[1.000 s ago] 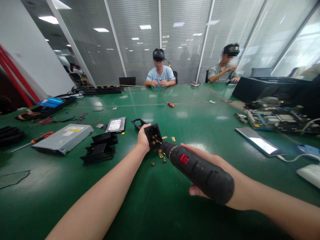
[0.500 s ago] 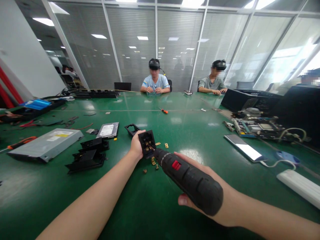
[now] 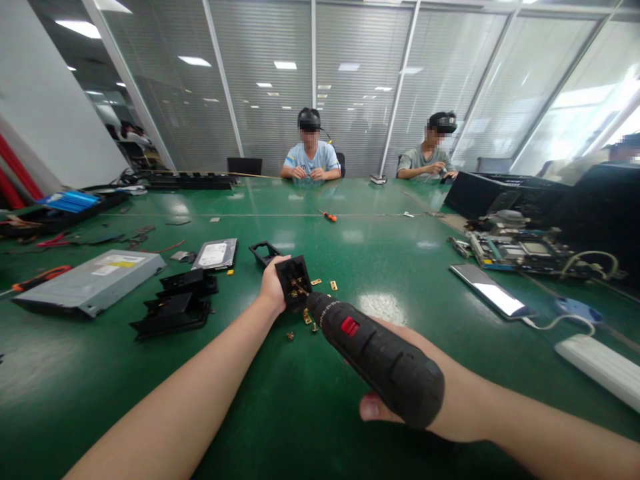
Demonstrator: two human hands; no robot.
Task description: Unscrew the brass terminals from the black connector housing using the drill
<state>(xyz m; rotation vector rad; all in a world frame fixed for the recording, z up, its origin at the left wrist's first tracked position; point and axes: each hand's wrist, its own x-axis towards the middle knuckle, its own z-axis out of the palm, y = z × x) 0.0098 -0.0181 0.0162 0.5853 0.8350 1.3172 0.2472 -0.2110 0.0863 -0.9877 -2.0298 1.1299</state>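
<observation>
My left hand (image 3: pixel 273 288) grips a small black plastic socket part (image 3: pixel 294 280) with brass contacts inside, held upright on the green table (image 3: pixel 320 413). My right hand (image 3: pixel 450 393) holds a black electric screwdriver (image 3: pixel 377 357) with a red switch; its tip points into the socket part's open face. Small brass pieces (image 3: pixel 320 285) and screws (image 3: pixel 290 335) lie on the table around the part. An empty black frame (image 3: pixel 263 253) sits just behind my left hand.
To the left lie black plastic housings (image 3: pixel 175 305), a hard drive (image 3: pixel 216 254) and a grey optical drive (image 3: pixel 85 280). A phone (image 3: pixel 493 299), a circuit board (image 3: pixel 520 250) and a white power strip (image 3: pixel 597 363) lie right. Two people sit across the table.
The view has shifted slightly; both hands stay together with the screwdriver tip still in the socket part. The far-right person has raised their hands.
</observation>
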